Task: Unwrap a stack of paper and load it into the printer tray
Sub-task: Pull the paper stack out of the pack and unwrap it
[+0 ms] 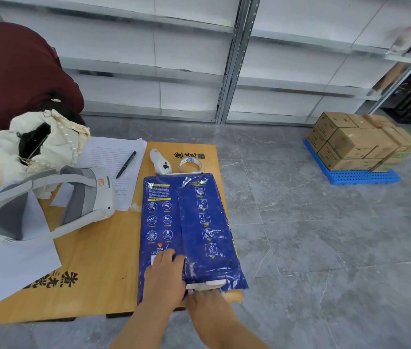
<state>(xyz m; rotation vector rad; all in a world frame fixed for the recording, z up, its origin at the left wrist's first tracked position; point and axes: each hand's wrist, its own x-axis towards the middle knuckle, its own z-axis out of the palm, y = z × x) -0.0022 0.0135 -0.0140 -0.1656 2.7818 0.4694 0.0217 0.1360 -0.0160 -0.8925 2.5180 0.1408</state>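
We are at the unwrapping step, early on. The pack of paper (189, 230) lies flat on the right part of the wooden surface (93, 268), its blue wrapper mostly intact, with the seam running lengthwise down the middle. Our left hand (165, 275) rests palm down on the near left half of the pack, fingers spread flat, pinning it and gripping nothing. Our right hand (205, 302) is at the near end, fingertips against the torn flap where white paper edges show; whether it has pinched the wrapper we cannot tell. The next move, as we judge it, is a firm pinch on that flap and a pull toward the far end along the seam while the left hand holds the pack down. No printer is in view. A headset (48, 197), pen (126, 164) and tape roll (191, 164) sit to the left and far side, clear of the work.
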